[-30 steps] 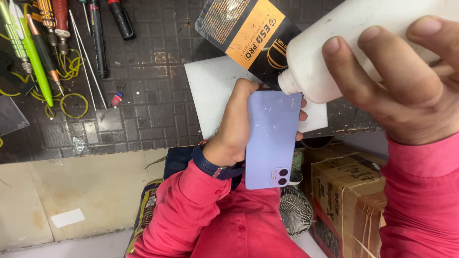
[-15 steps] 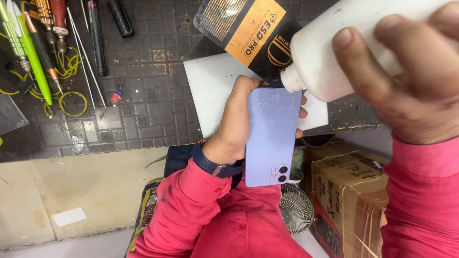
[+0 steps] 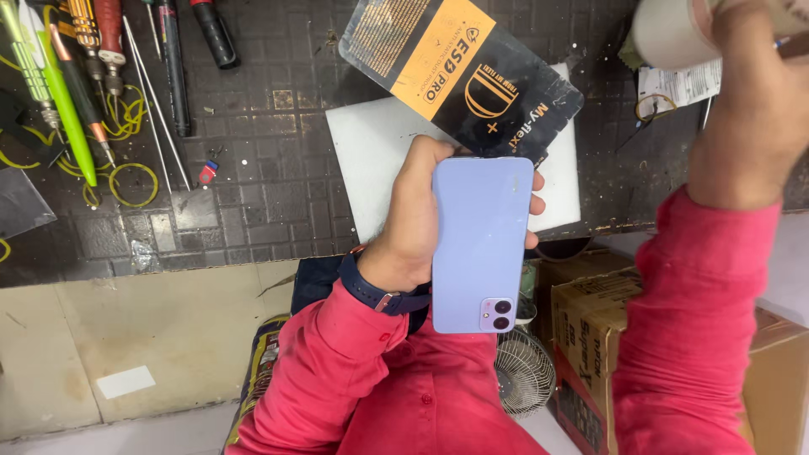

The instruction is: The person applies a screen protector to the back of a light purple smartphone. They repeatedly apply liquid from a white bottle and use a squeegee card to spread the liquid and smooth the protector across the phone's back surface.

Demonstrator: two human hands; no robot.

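My left hand (image 3: 410, 227) grips a lilac phone (image 3: 480, 244) by its edges, back side up, with the twin camera lenses at the end towards me. A dark watch sits on that wrist. The phone hovers over a white mat (image 3: 371, 160) on the dark bench. My right hand (image 3: 750, 101) is raised at the top right corner, closed round a white plastic bottle (image 3: 670, 34) that is partly cut off by the frame. The bottle is well apart from the phone.
A black and orange flat packet (image 3: 459, 72) lies across the white mat. Screwdrivers and tweezers (image 3: 93, 67) with yellow rubber bands (image 3: 131, 181) fill the bench's top left. Cardboard boxes (image 3: 581, 320) and a small fan (image 3: 522, 375) stand below the bench edge.
My right hand has lifted the white bottle away from the phone, up and to the right. The black and orange packet is uncovered. The left hand still holds the phone in place.
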